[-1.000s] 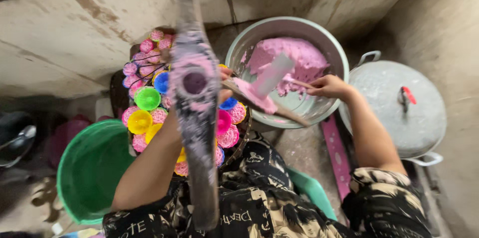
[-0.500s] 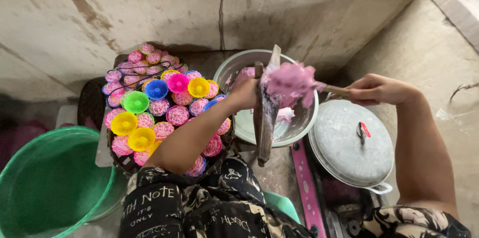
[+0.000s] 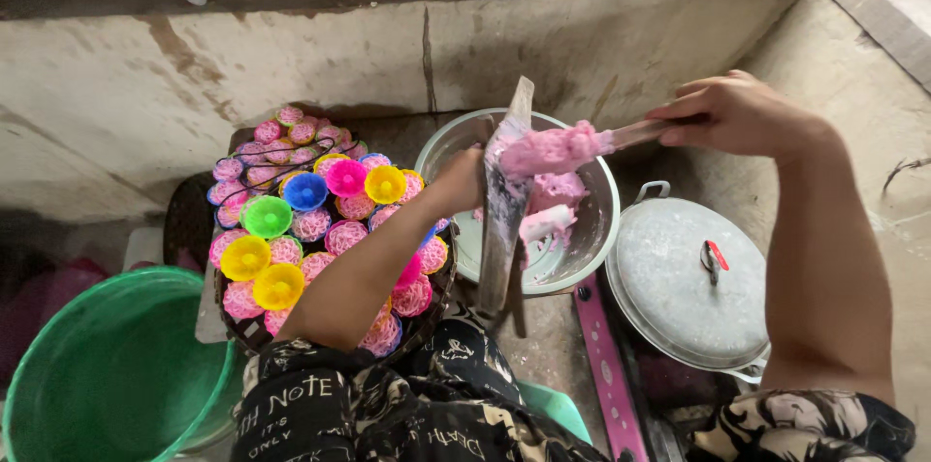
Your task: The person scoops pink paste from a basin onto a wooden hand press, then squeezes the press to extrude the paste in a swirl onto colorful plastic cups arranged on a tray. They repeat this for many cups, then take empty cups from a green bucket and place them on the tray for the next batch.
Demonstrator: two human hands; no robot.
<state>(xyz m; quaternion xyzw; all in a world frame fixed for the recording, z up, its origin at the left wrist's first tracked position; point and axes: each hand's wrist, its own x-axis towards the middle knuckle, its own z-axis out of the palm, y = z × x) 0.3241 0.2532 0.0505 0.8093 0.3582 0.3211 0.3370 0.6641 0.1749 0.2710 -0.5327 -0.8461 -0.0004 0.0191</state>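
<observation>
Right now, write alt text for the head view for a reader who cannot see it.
The left hand holds a flat upright tool while the right hand presses pink paste onto it with a stick, above a metal bowl. A tray of coloured cups, a green bucket and a lidded pot surround it.

A rough, rustic home cooking area at floor level. A stained, cracked concrete wall (image 3: 291,64) runs along the back under weathered timber. On the ground sit a dented metal bowl (image 3: 592,229) of pink batter, a lidded aluminium pot (image 3: 684,278), a green plastic bucket (image 3: 107,375) and a tray of small coloured moulds (image 3: 310,229).
</observation>
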